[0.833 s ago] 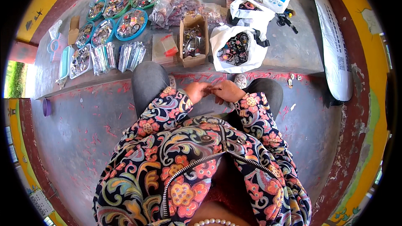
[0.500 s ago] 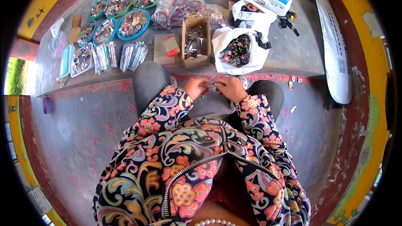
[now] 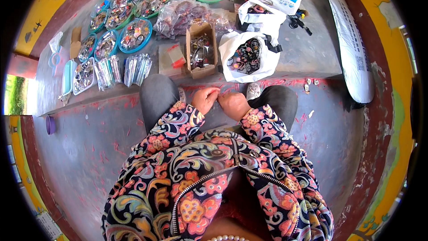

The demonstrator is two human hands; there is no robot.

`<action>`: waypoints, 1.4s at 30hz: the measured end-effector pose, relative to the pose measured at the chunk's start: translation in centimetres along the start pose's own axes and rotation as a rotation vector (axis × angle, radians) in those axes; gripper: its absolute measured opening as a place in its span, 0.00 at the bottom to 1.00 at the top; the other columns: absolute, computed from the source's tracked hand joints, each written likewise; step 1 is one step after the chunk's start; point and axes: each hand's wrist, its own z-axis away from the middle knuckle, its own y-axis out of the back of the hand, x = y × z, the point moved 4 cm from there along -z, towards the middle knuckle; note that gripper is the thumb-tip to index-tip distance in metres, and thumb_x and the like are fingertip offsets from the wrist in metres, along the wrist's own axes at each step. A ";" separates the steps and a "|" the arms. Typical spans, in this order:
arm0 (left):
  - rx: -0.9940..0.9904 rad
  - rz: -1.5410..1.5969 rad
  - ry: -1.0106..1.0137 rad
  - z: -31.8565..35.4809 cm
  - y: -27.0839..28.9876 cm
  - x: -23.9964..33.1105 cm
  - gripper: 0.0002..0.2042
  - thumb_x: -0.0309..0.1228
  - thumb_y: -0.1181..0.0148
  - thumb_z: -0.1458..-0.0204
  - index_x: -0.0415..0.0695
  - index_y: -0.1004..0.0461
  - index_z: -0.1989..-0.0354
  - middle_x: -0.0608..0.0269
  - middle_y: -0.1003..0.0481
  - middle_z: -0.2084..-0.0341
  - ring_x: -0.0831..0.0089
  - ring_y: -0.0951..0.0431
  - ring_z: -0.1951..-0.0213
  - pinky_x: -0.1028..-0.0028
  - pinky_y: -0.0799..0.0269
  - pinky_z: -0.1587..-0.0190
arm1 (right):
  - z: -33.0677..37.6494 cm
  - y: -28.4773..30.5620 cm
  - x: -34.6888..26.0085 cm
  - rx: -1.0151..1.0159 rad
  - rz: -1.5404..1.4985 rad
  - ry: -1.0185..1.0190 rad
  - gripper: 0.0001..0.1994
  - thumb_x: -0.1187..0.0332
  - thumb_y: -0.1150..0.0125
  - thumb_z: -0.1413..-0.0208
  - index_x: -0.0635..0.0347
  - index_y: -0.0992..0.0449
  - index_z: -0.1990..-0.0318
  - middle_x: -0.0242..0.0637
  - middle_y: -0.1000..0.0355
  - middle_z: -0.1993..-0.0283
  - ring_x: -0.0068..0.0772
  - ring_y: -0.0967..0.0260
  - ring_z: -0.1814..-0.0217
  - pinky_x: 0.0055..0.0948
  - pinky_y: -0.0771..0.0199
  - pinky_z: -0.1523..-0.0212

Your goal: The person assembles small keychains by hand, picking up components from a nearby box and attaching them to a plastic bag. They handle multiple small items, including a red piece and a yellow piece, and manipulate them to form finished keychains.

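Observation:
My left hand (image 3: 205,99) and my right hand (image 3: 232,105) meet fingertip to fingertip between my grey-trousered knees (image 3: 156,96), just below the edge of a raised concrete ledge (image 3: 312,58). Both hands have curled fingers pinching something tiny between them, too small to make out. Flowered sleeves cover both forearms. Nearest ahead on the ledge stand an open cardboard box (image 3: 201,49) of dark small items and a white plastic bag (image 3: 247,56) full of dark rings.
Round green and blue trays (image 3: 133,33) of colourful trinkets fill the ledge's left. Clear packets (image 3: 133,67) and a rectangular tray (image 3: 82,76) lie nearer. A second white bag (image 3: 263,11), a long white board (image 3: 352,40) at right, a purple cup (image 3: 50,125) on the floor.
Both hands stay together between the knees, fingers shifting only slightly. The view has tilted a little.

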 end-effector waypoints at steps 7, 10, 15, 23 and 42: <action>0.059 -0.091 0.050 -0.1 0.7 0.9 0.10 0.28 0.52 0.51 0.36 0.28 0.66 0.56 0.25 0.75 0.74 0.26 0.71 0.79 0.33 0.66 | -0.6 2.6 -0.3 0.012 -0.105 0.036 0.08 0.71 0.53 0.57 0.58 0.31 0.68 0.36 0.32 0.80 0.37 0.32 0.79 0.34 0.34 0.80; 0.088 -0.101 0.079 -0.1 1.0 -0.3 0.10 0.28 0.52 0.51 0.36 0.27 0.67 0.55 0.25 0.75 0.74 0.26 0.70 0.79 0.33 0.65 | -1.1 3.7 2.9 0.130 -0.125 0.128 0.07 0.70 0.52 0.58 0.55 0.29 0.71 0.36 0.31 0.79 0.37 0.32 0.79 0.34 0.33 0.80; 0.029 -0.076 0.176 0.1 0.9 0.9 0.10 0.29 0.52 0.51 0.36 0.28 0.66 0.57 0.25 0.74 0.76 0.26 0.71 0.79 0.33 0.66 | -3.6 3.3 14.8 0.021 -0.218 -0.519 0.08 0.65 0.49 0.60 0.54 0.24 0.75 0.41 0.29 0.76 0.43 0.31 0.72 0.36 0.31 0.69; -0.077 0.011 0.250 0.0 0.1 0.8 0.11 0.29 0.53 0.50 0.35 0.29 0.64 0.58 0.25 0.74 0.78 0.27 0.71 0.79 0.34 0.67 | -3.8 -8.5 24.7 -0.068 -0.239 -0.792 0.08 0.64 0.45 0.63 0.55 0.23 0.76 0.43 0.29 0.75 0.43 0.31 0.69 0.34 0.31 0.64; -0.111 0.087 0.270 -0.1 0.8 0.6 0.12 0.31 0.53 0.51 0.37 0.29 0.63 0.55 0.25 0.71 0.75 0.27 0.67 0.78 0.34 0.63 | -5.6 -11.7 22.1 -0.358 -0.060 -1.031 0.12 0.63 0.50 0.53 0.57 0.25 0.66 0.45 0.29 0.63 0.43 0.32 0.58 0.35 0.31 0.60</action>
